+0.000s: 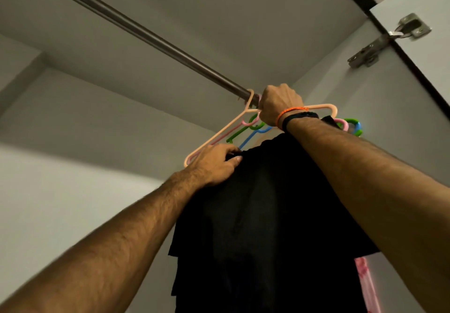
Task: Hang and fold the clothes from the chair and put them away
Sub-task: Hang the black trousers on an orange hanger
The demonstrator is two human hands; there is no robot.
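**Two hands at the wardrobe rail**

Two bare arms reach up from the lower corners of the frame toward the metal rail [155, 38], which runs from the upper left down to the centre. The right hand [280, 104], just right of centre, is clenched around the necks of the hangers where they hook over the rail; what exactly its fingers enclose is hidden behind the knuckles. An orange band [291, 112] and a black band [300, 119] circle that wrist. The left hand [214, 164], lower and left of centre, pinches the shoulder of the black garment [267, 215], which hangs down the middle to the bottom edge. A peach hanger [219, 133] slopes away to the left above the left hand, with a green hanger [239, 133] and a blue hanger [253, 137] just behind it. A steel hinge [387, 42] sits on the door at the upper right.
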